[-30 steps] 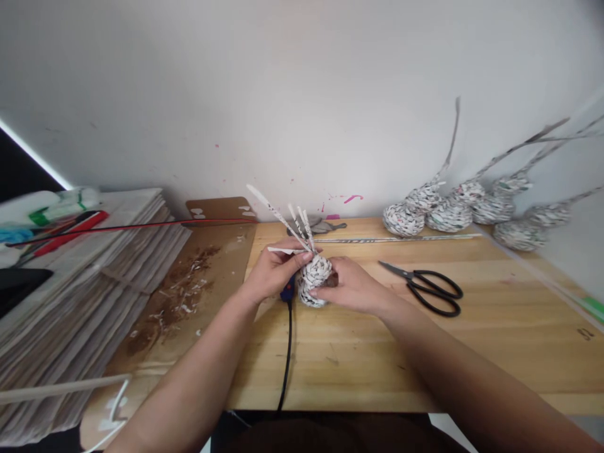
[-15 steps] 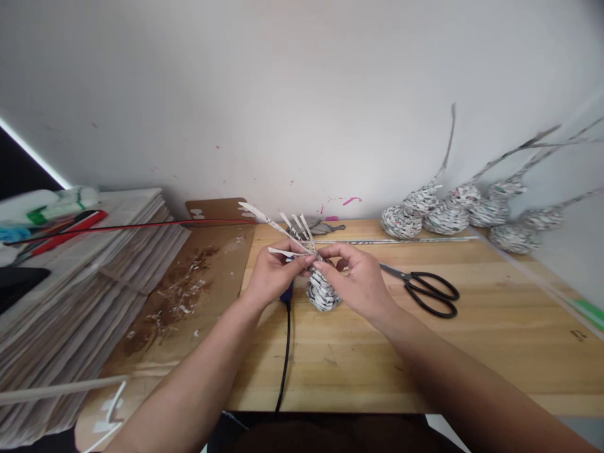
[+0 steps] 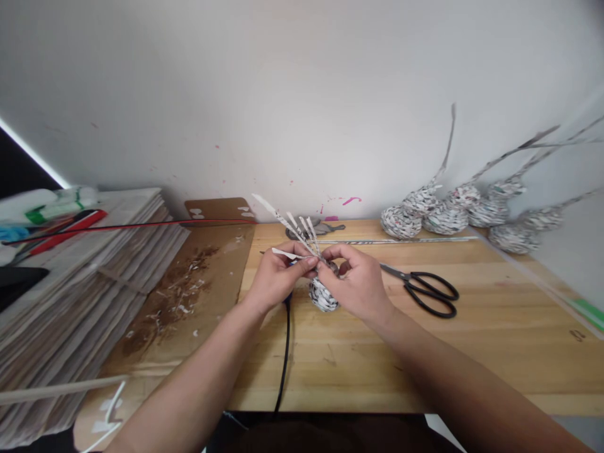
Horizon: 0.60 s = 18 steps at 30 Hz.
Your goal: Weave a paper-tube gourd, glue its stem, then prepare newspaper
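Between my hands is a small gourd-shaped piece woven from rolled newspaper (image 3: 323,297), its rounded bottom showing below my fingers. Several newspaper strips (image 3: 287,220) fan out from its top, up and to the left. My left hand (image 3: 278,274) pinches the strips at their base from the left. From the right, my right hand (image 3: 356,280) is closed around the neck of the piece, thumb and fingertips meeting my left fingers. The exact grip points are partly hidden by my fingers. A dark-blue tool with a black cord (image 3: 286,352) lies mostly behind my left hand.
Black-handled scissors (image 3: 431,292) lie to the right. Several finished-looking woven gourds (image 3: 446,217) with long stems stand against the wall. A thin paper rod (image 3: 391,241) lies along the back. At left are stacked newspapers (image 3: 94,289) and cardboard (image 3: 221,270) with scraps.
The fan of strips has swung slightly upward and to the right. Both hands keep hold, and my right hand now covers more of the woven piece.
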Tool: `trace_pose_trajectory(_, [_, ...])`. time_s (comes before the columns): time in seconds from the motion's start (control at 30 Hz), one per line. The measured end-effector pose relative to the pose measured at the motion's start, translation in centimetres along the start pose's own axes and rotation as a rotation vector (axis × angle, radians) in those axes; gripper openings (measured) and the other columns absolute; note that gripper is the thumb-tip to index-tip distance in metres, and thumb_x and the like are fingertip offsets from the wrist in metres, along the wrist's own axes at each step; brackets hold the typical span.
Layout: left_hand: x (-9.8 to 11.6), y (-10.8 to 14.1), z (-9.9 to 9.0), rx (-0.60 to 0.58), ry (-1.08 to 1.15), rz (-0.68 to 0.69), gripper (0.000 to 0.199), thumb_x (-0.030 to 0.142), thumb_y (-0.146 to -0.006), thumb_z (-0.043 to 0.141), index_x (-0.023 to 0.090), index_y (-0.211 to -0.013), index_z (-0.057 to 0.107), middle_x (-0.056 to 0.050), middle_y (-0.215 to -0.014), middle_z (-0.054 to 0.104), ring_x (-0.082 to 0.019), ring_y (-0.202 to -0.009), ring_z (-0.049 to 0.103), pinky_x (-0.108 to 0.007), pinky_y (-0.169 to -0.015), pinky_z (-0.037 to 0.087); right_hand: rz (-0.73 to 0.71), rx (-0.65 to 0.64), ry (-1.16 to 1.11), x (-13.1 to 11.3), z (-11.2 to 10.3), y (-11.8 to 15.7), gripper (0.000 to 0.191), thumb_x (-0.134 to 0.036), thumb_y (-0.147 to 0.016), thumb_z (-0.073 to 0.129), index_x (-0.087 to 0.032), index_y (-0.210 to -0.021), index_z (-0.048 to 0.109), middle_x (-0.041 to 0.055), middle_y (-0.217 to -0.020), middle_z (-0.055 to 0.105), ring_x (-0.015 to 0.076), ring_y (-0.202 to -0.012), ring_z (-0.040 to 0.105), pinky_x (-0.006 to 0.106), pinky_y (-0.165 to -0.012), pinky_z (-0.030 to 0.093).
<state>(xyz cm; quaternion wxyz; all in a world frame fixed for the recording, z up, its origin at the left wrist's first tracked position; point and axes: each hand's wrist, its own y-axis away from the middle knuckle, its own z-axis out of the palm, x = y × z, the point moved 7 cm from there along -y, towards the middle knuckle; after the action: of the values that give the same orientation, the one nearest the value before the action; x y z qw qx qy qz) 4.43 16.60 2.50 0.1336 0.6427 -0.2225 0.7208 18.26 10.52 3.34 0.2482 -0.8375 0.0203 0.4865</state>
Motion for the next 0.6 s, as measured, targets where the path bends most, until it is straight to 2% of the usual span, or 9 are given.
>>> trace_pose_trajectory(0.17, [0.1, -0.1, 0.3, 0.007, 0.018, 0.009, 0.035, 0.041, -0.068, 0.088, 0.013, -0.068, 0.066, -0.001, -0.068, 0.067, -0.012, -0.061, 0.063, -0.024, -0.061, 0.056, 0.013, -0.008, -0.050, 0.3, 0.2, 0.1, 0.007, -0.027, -0.078, 0.065, -0.021, -0.082, 0.067, 0.0015, -0.079, 0.072, 0.0129, -0.060, 0.060, 0.024, -0.054, 0.045])
trace_pose_trajectory(0.37, [0.2, 0.0, 0.5, 0.001, 0.041, 0.032, 0.032, 0.039, -0.069, 0.088, 0.013, -0.069, 0.068, -0.001, -0.071, 0.068, -0.011, -0.061, 0.064, -0.023, -0.060, 0.056, 0.186, -0.106, -0.377, 1.4, 0.8, -0.3, 0.013, -0.032, -0.076, 0.068, -0.020, -0.075, 0.063, -0.0025, -0.069, 0.064, 0.0086, -0.048, 0.048, 0.022, -0.043, 0.036])
trace_pose_trajectory(0.5, [0.4, 0.3, 0.6, 0.024, 0.034, 0.041, 0.029, 0.037, -0.070, 0.086, 0.013, -0.070, 0.069, -0.002, -0.075, 0.068, -0.012, -0.063, 0.065, -0.024, -0.061, 0.056, 0.200, -0.106, -0.416, 1.7, 0.7, -0.7, 0.013, -0.031, -0.073, 0.071, -0.019, -0.074, 0.065, -0.0007, -0.074, 0.066, 0.0113, -0.060, 0.057, 0.022, -0.049, 0.041])
trace_pose_trajectory(0.6, [0.6, 0.6, 0.4, 0.078, -0.012, 0.069, 0.025, 0.034, -0.074, 0.083, 0.013, -0.071, 0.069, -0.002, -0.076, 0.068, -0.012, -0.063, 0.063, -0.025, -0.061, 0.055, 0.192, -0.102, -0.404, 1.3, 0.7, -0.7, 0.013, -0.029, -0.073, 0.071, -0.019, -0.081, 0.069, 0.0016, -0.079, 0.069, 0.0135, -0.067, 0.062, 0.023, -0.053, 0.045])
